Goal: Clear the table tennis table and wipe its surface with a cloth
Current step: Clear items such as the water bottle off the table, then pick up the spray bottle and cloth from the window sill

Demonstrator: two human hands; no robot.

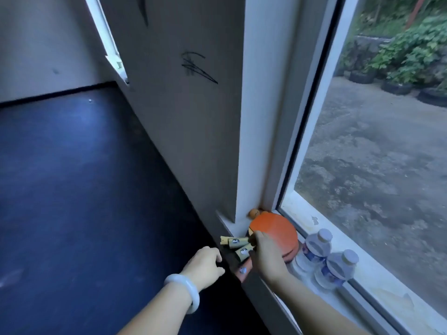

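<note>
In the head view, a stack of table tennis paddles (275,234), orange rubber uppermost, lies on the white window sill (377,269) in the corner by the wall, with an orange ball (253,213) tucked just behind it and two water bottles (329,257) just to its right. The right hand (267,256) rests on the near edge of the stack, fingers curled over the paddles where the tan handles (238,245) stick out to the left. The left hand (205,265), a pale bangle (185,292) on its wrist, hovers loosely curled and holding nothing just left of the handles, at the edge of the dark blue tabletop (84,189).

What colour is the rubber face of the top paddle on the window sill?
Orange-red, on the round table tennis paddle seen in the head view.
</note>
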